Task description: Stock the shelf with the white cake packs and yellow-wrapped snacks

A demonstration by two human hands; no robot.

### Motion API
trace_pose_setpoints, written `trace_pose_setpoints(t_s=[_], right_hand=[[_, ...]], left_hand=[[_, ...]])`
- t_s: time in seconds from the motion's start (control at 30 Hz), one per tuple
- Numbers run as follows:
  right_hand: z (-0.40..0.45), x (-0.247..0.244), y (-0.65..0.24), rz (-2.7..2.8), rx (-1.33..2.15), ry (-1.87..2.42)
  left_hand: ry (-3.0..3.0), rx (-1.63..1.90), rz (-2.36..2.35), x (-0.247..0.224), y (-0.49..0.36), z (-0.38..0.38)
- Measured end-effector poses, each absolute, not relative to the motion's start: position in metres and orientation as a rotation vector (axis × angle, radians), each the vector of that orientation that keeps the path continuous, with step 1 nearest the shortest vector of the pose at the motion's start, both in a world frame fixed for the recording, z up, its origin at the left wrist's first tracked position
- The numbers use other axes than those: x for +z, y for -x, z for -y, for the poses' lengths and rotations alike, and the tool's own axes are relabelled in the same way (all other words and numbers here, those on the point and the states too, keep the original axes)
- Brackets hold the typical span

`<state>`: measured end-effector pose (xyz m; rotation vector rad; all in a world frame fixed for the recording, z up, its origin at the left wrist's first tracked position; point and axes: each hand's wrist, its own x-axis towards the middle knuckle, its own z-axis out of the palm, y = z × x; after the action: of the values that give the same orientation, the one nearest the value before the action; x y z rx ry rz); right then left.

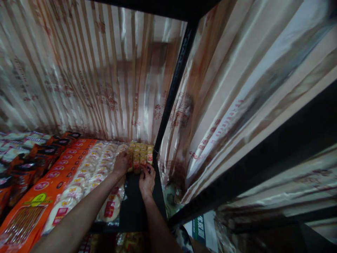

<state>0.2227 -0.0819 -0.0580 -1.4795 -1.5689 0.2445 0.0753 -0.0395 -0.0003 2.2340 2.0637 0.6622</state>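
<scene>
Small yellow packets (142, 151) with red labels stand in rows in the back right corner of a black shelf (135, 207). My left hand (122, 163) is at their left side, fingers bent against the front packets and partly hidden. From the front right, my right hand (146, 180) reaches in with its fingers curled onto the front row. Between the two hands is a yellow packet at the front. Left of the packets lie rows of round white crackers in clear wrap (110, 207), partly under my left forearm.
Orange snack bags (42, 186) lie in an overlapping row further left, beside black and orange bags (22, 177). A black shelf post (175, 84) rises at the back right corner. Printed plastic curtain (110, 70) hangs behind. A dark beam (252, 154) crosses the right side.
</scene>
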Motion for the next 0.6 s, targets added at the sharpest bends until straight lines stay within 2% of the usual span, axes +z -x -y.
trace_pose_setpoints(t_s=[0.37,0.6], right_hand=[[0.081,-0.056,-0.221,1.561,0.246,1.502],[0.081,-0.056,-0.221,1.553,0.274,1.544]], left_hand=[[-2.188,0.860,-2.192,-0.014,-0.072,0.056],[-2.241,0.808,-2.084,-0.018,-0.073,0.055]])
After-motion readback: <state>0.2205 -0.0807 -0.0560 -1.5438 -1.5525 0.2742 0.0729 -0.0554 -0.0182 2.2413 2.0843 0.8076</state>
